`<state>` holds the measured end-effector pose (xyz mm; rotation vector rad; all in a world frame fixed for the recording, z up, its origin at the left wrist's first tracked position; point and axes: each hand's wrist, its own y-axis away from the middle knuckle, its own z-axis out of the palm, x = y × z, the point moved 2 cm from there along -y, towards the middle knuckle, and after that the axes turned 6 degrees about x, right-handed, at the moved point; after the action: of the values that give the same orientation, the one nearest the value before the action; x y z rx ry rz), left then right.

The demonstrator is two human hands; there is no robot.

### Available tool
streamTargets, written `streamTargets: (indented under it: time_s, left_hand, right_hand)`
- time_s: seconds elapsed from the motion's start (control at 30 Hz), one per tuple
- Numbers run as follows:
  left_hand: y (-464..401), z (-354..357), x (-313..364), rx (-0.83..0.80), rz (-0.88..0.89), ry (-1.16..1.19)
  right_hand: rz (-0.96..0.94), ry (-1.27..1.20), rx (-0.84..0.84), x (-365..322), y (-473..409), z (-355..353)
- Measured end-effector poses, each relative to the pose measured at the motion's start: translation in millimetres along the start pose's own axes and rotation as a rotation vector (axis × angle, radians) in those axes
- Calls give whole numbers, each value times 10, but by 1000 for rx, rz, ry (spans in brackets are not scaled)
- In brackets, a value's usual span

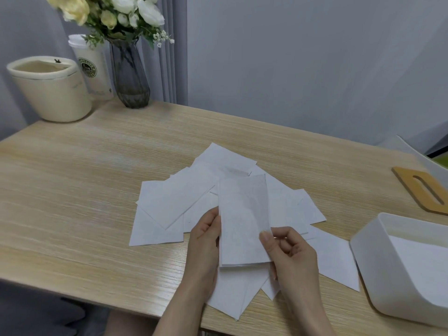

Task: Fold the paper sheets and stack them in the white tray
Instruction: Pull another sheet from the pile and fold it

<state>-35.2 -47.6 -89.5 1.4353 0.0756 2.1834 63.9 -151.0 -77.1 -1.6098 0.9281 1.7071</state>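
Folded paper sheet point(243, 221): narrow upright rectangle, several layers showing at lower edge, held above scattered pile of loose paper sheets point(169, 204) at mid-table. Left hand point(206, 241): entering from lower edge, forearm angled up and right, fingers curled round left long edge of folded sheet, thumb on front face near that edge. Right hand point(291, 253): entering from lower right, thumb pressed flat on front face at right edge, curled fingers behind and below lower right corner, pinching sheet. Both hands clamped on sheet, one at each side, lower half only; upper half free, standing clear of fingers. White tray point(368, 270): at right table edge, well apart from hands, holding flat white paper inside. Wooden slotted lid point(421, 190): beyond tray, lying flat. Light wood-grain table point(72, 190): carrying everything listed. Far left corner: cream round container point(51, 93), lidded takeaway cup point(93, 66), grey glass vase point(131, 76) with white and yellow flowers point(109, 10).
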Motion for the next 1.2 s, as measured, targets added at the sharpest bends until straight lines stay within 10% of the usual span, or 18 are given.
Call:
streamTargets:
  time_s: [1.2]
  left_hand:
    - [17,-18,-72,12,110,-64]
  right_hand:
    - [15,79,15,14,-21,-7]
